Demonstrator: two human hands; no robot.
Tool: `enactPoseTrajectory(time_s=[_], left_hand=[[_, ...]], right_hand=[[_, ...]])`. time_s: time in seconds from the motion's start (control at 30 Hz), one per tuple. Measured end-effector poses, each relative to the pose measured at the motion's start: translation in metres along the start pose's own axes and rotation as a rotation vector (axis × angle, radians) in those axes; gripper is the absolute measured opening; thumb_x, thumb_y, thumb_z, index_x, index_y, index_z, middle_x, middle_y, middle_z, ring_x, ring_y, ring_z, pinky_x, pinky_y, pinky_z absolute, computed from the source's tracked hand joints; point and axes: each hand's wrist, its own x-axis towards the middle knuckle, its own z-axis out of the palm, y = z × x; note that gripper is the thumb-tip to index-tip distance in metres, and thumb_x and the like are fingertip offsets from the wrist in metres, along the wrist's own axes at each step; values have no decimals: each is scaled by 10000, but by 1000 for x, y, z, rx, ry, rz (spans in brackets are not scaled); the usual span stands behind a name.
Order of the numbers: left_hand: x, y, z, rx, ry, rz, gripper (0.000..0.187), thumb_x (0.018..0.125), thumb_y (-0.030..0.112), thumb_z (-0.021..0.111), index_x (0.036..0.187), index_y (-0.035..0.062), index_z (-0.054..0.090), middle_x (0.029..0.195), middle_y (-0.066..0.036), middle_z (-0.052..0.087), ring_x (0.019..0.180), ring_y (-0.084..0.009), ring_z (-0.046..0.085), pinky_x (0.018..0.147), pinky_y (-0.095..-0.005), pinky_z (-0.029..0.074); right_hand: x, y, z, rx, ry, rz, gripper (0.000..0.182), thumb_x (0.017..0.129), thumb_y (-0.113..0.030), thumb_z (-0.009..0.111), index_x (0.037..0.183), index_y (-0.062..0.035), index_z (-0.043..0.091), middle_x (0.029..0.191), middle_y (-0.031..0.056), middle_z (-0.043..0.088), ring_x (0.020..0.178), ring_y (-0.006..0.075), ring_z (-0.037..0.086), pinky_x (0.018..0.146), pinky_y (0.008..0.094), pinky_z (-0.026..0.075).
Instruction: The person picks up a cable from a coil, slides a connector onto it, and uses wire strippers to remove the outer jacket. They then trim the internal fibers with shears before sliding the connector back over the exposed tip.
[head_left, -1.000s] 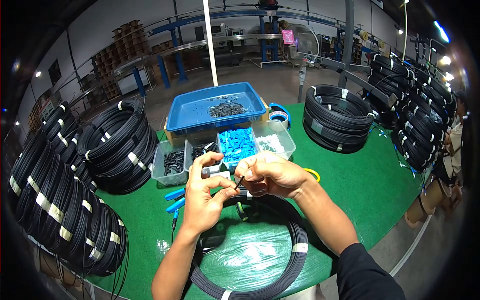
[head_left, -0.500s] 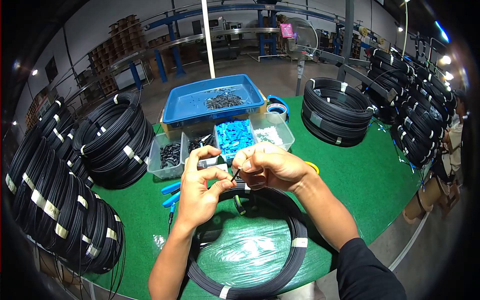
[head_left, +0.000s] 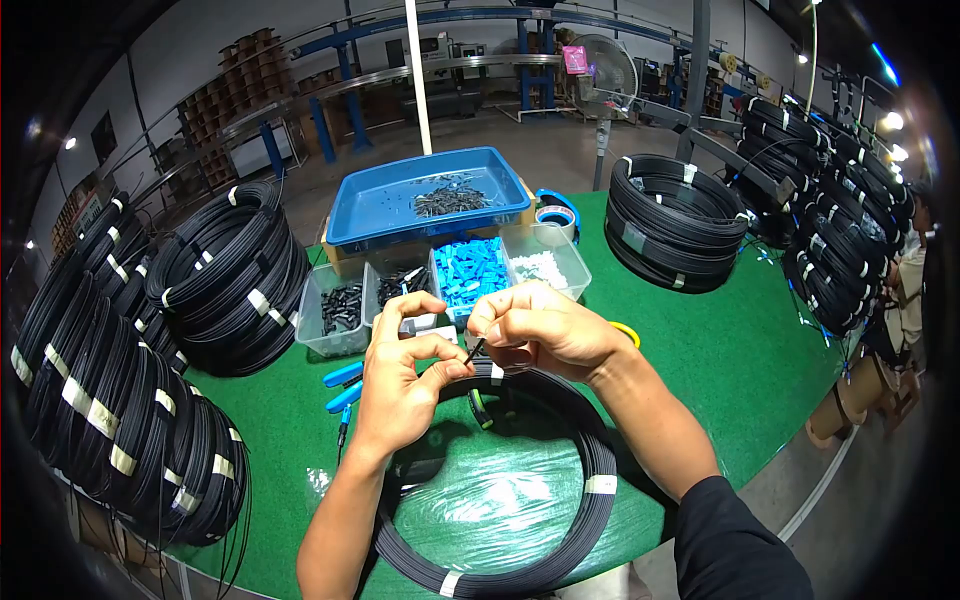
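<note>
With my left hand [head_left: 400, 385] I pinch a thin black piece [head_left: 474, 351] between thumb and finger, another finger arched apart; my right hand [head_left: 550, 330] pinches its upper end, above the black coil [head_left: 588, 525] near the worktop's [head_left: 700, 400] front edge.

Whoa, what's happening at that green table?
Someone's bare left hand and right hand are pinching a thin black piece between them, above a big round black cable coil on the green table. Just beyond are clear plastic bins of small black, blue and white parts, then a blue plastic tray.
</note>
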Motion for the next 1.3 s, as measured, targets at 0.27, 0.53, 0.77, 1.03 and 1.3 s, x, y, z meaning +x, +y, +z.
enactPoseTrajectory(time_s=[0.27, 0.53, 0.77, 1.03, 1.3], left_hand=[[0, 1, 0, -24, 10, 10, 68, 696, 82, 780, 760, 90, 757, 1189, -96, 541, 1158, -268, 512, 1009, -414, 381], [-1, -1, 1, 1, 19, 10, 70, 690, 77, 779, 755, 89, 756, 1183, -90, 534, 1151, -265, 507, 1001, -412, 385], [-1, 0, 2, -8, 26, 15, 73, 685, 76, 785, 748, 89, 751, 1148, -84, 518, 1136, -254, 498, 990, -396, 379], [-2, 3, 2, 40, 28, 14, 94, 683, 111, 792, 711, 56, 721, 1122, -78, 475, 1098, -219, 496, 956, -359, 386], [-2, -2, 1, 46, 52, 9, 104, 676, 115, 796, 716, 56, 720, 1068, -71, 451, 1055, -211, 484, 938, -348, 386]], right_hand=[[0, 2, 1, 81, -43, 17, 105, 866, -168, 584, 816, -78, 605, 681, -35, 514, 540, 48, 406, 486, 203, 293], [-1, 3, 2, 162, -50, 39, 124, 878, -179, 579, 818, -74, 602, 676, -32, 512, 536, 52, 410, 479, 207, 300], [-2, 0, 5, 157, -33, 65, 137, 875, -180, 574, 807, -64, 600, 662, -20, 511, 516, 60, 417, 455, 201, 299], [-1, 1, 4, 166, -33, 57, 140, 878, -185, 582, 821, -60, 608, 641, -17, 501, 498, 62, 414, 439, 202, 290], [-1, -2, -5, 191, -37, 119, 106, 859, -169, 593, 826, -70, 615, 625, -23, 477, 472, 48, 369, 411, 215, 268]])
